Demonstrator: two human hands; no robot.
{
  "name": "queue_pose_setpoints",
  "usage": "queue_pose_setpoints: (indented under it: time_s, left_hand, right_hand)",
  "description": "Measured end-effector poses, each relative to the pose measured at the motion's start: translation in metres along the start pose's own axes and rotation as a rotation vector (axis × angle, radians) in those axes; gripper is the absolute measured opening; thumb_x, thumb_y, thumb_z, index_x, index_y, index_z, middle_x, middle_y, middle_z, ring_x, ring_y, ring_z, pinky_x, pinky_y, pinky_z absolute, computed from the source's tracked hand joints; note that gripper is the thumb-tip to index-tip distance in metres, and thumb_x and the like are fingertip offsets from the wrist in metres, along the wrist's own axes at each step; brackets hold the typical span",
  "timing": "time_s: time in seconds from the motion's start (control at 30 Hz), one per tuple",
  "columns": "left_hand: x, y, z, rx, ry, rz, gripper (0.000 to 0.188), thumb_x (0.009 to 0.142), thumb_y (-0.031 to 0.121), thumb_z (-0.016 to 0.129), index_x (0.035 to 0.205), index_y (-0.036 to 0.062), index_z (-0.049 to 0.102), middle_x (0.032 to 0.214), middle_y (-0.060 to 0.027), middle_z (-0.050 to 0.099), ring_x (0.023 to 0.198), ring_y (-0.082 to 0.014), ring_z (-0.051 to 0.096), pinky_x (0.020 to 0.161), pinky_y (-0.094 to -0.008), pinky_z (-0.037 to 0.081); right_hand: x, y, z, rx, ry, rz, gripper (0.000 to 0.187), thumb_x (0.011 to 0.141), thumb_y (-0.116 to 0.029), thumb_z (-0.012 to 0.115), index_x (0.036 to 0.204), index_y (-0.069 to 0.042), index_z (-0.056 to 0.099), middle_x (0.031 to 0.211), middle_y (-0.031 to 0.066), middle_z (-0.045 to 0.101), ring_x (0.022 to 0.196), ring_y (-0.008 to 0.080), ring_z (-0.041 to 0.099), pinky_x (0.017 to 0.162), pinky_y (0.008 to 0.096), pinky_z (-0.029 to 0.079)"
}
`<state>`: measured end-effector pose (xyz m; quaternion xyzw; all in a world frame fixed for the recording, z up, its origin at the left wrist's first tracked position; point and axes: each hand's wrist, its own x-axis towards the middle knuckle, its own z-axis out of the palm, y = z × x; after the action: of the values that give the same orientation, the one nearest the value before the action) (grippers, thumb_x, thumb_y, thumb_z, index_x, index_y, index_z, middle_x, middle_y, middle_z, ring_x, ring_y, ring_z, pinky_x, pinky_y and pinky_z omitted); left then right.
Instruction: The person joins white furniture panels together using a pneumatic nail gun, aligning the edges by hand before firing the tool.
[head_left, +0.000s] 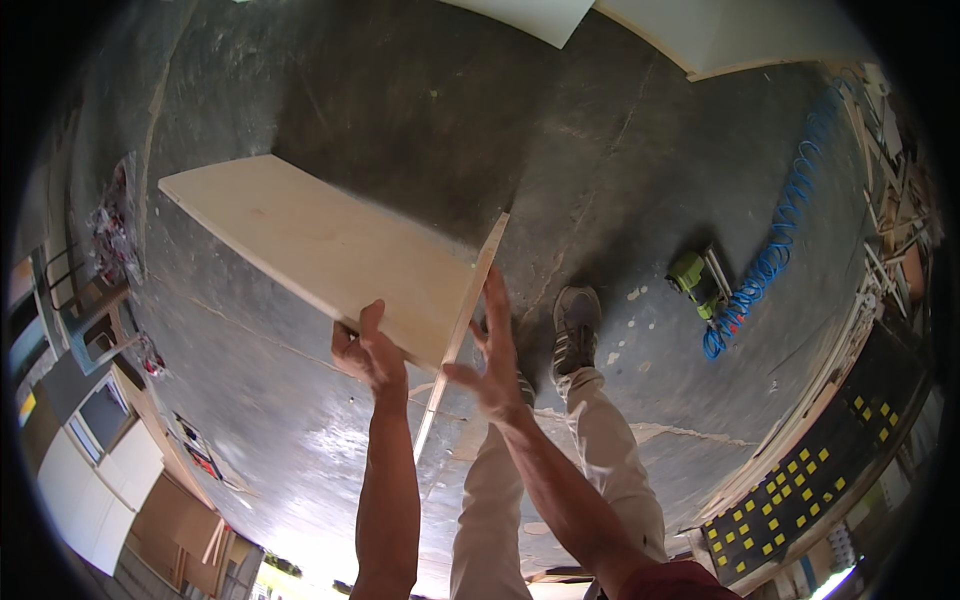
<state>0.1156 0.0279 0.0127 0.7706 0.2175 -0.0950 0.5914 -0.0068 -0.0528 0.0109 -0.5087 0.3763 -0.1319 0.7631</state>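
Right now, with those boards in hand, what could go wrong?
The wide board might tip or drop if the left hand, which is at its near edge, slips. The narrow board could shift out of line, since the right hand has its fingers spread there rather than closed in a fist. A foot might also snag the blue coiled hose by the green tool on the floor.

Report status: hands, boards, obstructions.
Left hand at near edge of wide board. Right hand spread, against narrow board. Narrow board across wide one's right end. Green tool, blue hose apart, off right.
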Motion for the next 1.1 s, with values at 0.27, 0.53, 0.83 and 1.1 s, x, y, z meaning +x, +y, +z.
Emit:
queue_pose_setpoints:
  time_s: [0.27,0.53,0.83,1.1]
  left_hand:
    - [-0.004,0.016,0.058,0.374,-0.088,-0.08,0.041,0.075,0.022,0.072,0.095,-0.0116,0.064,0.088,-0.0187,0.067,0.077,-0.0244,0.065,0.055,-0.0379,0.055]
    - [-0.015,0.003,0.075,0.739,-0.141,0.302,0.062,0.077,0.029,0.075,0.116,-0.0108,0.048,0.126,-0.0272,0.046,0.119,-0.0375,0.046,0.087,-0.0528,0.047]
    - [0.008,0.009,0.074,0.846,-0.066,1.091,0.093,0.075,0.05,0.086,0.134,0.0041,0.032,0.142,-0.0305,0.019,0.137,-0.043,0.016,0.106,-0.064,0.018]
    - [0.032,0.04,0.084,0.782,-1.115,1.451,0.037,0.089,0.017,0.071,0.125,0.0082,0.064,0.114,-0.007,0.07,0.108,-0.0273,0.064,0.101,-0.0431,0.041]
  right_hand:
    - [-0.011,0.028,0.012,-0.414,0.178,-0.121,0.11,0.086,-0.028,0.077,0.158,0.003,0.0,0.162,0.032,0.011,0.15,0.0473,0.019,0.12,0.0498,0.029]
    - [0.009,0.011,0.02,-0.444,0.488,0.037,0.057,0.099,-0.024,0.064,0.142,0.0,0.034,0.125,0.0322,0.057,0.113,0.0442,0.062,0.085,0.0485,0.055]
    - [-0.035,0.04,0.025,-0.589,0.431,-0.074,0.091,0.081,-0.013,0.078,0.152,0.006,0.024,0.14,0.0349,0.046,0.129,0.0519,0.049,0.108,0.0491,0.045]
    - [-0.096,0.059,0.055,-0.497,0.284,0.422,0.096,0.082,-0.012,0.067,0.16,-0.005,0.011,0.13,0.0343,0.056,0.09,0.0444,0.069,0.083,0.0514,0.055]
